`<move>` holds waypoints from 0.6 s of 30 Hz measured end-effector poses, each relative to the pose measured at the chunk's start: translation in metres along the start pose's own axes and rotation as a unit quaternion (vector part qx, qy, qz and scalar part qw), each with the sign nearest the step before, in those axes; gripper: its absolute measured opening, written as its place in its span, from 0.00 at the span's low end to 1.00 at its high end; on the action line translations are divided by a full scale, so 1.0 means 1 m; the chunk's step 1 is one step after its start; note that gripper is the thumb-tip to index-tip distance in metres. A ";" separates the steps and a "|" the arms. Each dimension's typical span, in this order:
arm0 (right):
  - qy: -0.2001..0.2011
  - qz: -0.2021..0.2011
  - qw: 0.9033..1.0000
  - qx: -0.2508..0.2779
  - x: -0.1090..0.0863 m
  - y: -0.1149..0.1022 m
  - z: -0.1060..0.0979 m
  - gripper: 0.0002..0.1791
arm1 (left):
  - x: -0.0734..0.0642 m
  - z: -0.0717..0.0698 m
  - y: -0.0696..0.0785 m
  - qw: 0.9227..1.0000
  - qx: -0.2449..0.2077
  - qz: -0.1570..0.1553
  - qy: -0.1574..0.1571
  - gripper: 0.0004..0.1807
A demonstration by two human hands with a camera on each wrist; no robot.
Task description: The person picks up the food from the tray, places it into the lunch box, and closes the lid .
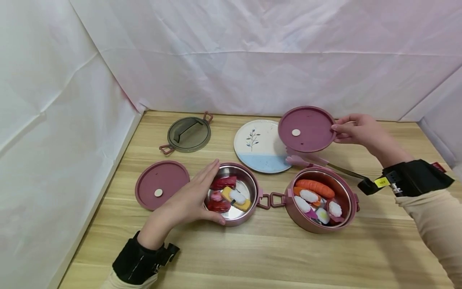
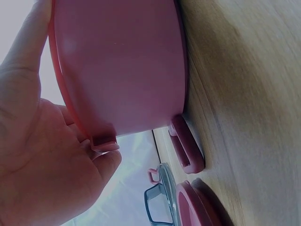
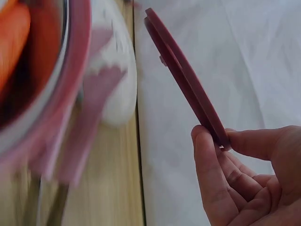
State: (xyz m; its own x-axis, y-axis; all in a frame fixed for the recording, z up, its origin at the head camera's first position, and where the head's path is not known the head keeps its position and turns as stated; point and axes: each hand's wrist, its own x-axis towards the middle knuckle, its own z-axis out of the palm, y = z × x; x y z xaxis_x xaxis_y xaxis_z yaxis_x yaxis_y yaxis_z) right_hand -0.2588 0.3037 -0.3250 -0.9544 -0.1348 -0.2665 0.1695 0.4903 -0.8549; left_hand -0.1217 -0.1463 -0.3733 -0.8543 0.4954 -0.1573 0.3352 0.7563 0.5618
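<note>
My left hand (image 1: 189, 198) holds the left side of a small maroon pot (image 1: 234, 222), its thumb along the near rim. In the left wrist view, fingers curl by the rim tab (image 2: 104, 145). Inside lie red meat-like pieces (image 1: 219, 206) and a yellow-and-white toy piece (image 1: 238, 197). My right hand (image 1: 361, 130) pinches a round maroon lid (image 1: 308, 130) by its edge, raised and tilted above the table. Below it stands a second maroon pot (image 1: 310, 224) holding a toy carrot (image 1: 315, 187) and several sushi-like pieces (image 1: 309, 196).
Another maroon lid (image 1: 166, 176) lies left of the small pot. Behind it rests a dark see-through lid (image 1: 196, 138) with handles. A white-and-blue plate (image 1: 249, 138) lies at the back, partly behind the raised lid. Pink-headed utensils (image 1: 296, 160) lie by the right pot. White cloth (image 1: 216, 76) borders the table.
</note>
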 end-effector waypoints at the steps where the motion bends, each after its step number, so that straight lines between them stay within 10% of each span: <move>1: -0.005 -0.009 1.000 -0.005 -0.002 -0.005 0.006 0.13 | 0.000 0.000 0.000 1.000 0.000 0.001 0.001 0.76; 18: -0.145 -0.043 0.988 0.029 -0.034 -0.052 0.101 0.13 | 0.003 0.006 -0.001 0.996 -0.039 0.013 0.075 0.80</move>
State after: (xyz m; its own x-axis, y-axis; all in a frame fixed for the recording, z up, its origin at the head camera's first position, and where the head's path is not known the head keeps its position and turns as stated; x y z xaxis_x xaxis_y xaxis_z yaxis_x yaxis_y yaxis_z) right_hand -0.2107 0.1953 -0.3164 -0.8568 -0.4193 -0.3001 0.1116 0.4175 -0.9018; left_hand -0.1225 -0.1427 -0.3791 -0.8979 0.4397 -0.0217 0.3304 0.7056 0.6269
